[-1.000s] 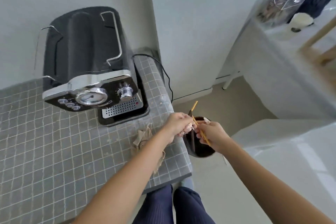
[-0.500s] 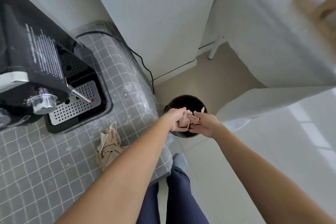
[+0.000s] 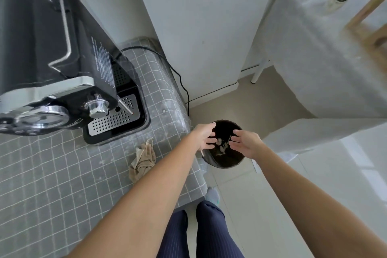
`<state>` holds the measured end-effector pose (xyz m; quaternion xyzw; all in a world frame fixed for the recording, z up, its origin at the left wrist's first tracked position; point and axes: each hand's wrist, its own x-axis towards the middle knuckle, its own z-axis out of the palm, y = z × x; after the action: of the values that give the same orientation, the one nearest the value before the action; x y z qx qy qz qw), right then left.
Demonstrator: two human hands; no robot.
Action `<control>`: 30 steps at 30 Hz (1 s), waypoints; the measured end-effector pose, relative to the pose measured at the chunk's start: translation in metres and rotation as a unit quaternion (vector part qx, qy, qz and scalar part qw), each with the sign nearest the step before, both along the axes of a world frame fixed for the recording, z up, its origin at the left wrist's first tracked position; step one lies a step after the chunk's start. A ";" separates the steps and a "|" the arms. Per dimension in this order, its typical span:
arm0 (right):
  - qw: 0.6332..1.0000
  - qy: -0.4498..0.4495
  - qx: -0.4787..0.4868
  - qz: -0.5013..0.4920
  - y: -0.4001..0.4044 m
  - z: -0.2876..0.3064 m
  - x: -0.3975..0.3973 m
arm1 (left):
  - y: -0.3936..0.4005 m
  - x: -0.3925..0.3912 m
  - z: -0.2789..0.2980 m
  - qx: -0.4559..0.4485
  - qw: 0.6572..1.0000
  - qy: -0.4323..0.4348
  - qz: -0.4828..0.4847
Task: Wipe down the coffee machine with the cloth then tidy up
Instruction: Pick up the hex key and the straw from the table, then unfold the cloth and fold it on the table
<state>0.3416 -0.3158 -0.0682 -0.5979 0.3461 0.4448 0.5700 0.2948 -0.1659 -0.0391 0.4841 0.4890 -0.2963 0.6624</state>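
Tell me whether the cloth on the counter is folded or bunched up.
Bunched up. The cloth lies crumpled in uneven folds on the tiled counter, in front of the coffee machine.

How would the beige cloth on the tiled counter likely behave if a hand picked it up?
The cloth lies crumpled in soft folds, so it would probably hang floppy and unfold when lifted. It looks thin, hence likely light, and unlikely to slide or roll.

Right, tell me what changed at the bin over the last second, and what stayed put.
Both hands let go. A second ago the right hand pinched a thin stick and the left hand held crumpled scraps above the bin; now both hang open over it, and scraps and a stick lie inside. The cloth stayed bunched on the tiled counter before the coffee machine.
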 end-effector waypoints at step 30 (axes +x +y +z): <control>0.716 -0.378 -0.161 0.564 0.206 0.119 -0.228 | 0.177 -0.303 0.056 0.214 0.936 -0.274 -0.057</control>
<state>0.1138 -0.1102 0.0511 -0.8835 -0.2335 0.3580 0.1916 -0.0081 0.0107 0.0165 0.7041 0.3123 -0.0780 0.6330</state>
